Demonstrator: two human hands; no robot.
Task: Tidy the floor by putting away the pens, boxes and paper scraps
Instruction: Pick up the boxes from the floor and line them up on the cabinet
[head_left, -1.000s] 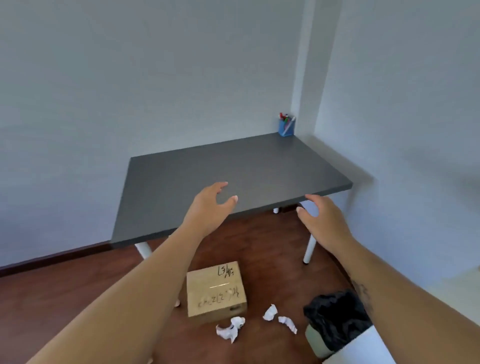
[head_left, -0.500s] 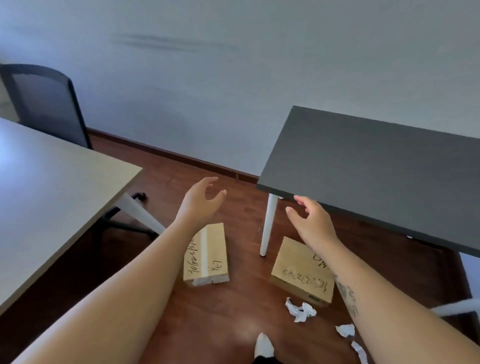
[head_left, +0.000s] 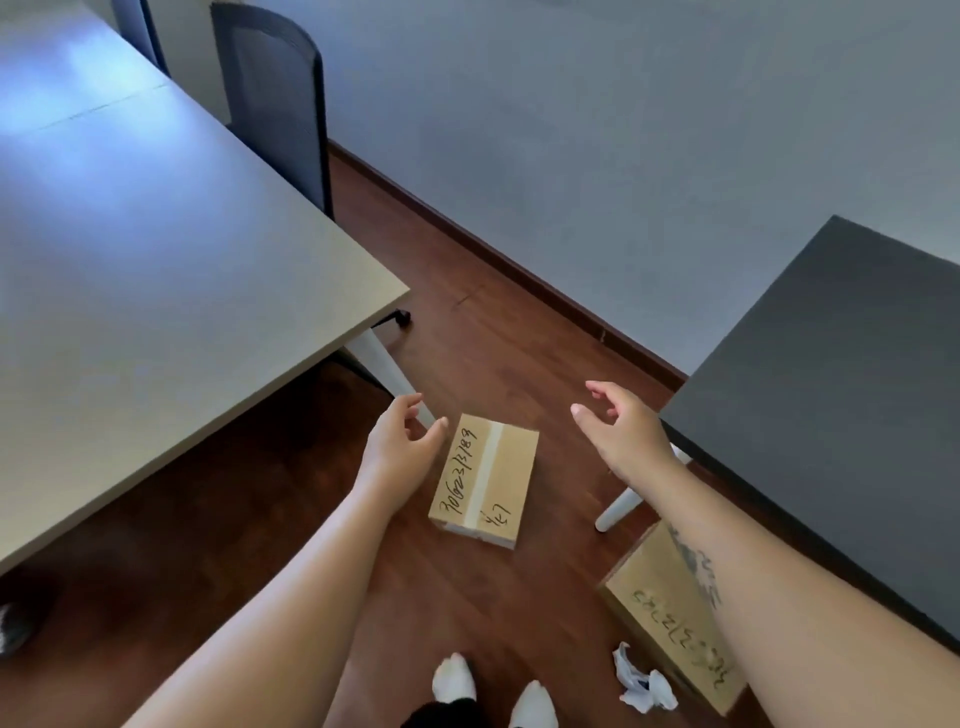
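Observation:
A taped cardboard box (head_left: 485, 480) with black handwriting lies flat on the wooden floor, between my two hands. My left hand (head_left: 400, 447) hovers just left of its top corner, fingers apart and empty. My right hand (head_left: 621, 428) is open to the right of the box and higher up, holding nothing. A second cardboard box (head_left: 667, 618) lies at the lower right, partly covered by my right forearm. A crumpled white paper scrap (head_left: 641, 686) sits on the floor beside that second box.
A light grey table (head_left: 156, 260) fills the left, with a dark mesh chair (head_left: 275, 104) behind it. A black table (head_left: 841, 389) on white legs stands at the right. My feet in white socks (head_left: 488, 691) are at the bottom edge. A grey wall runs behind.
The view has swung left and down, from the black table to the floor between the two tables. Both hands have dropped toward the taped box and now flank it.

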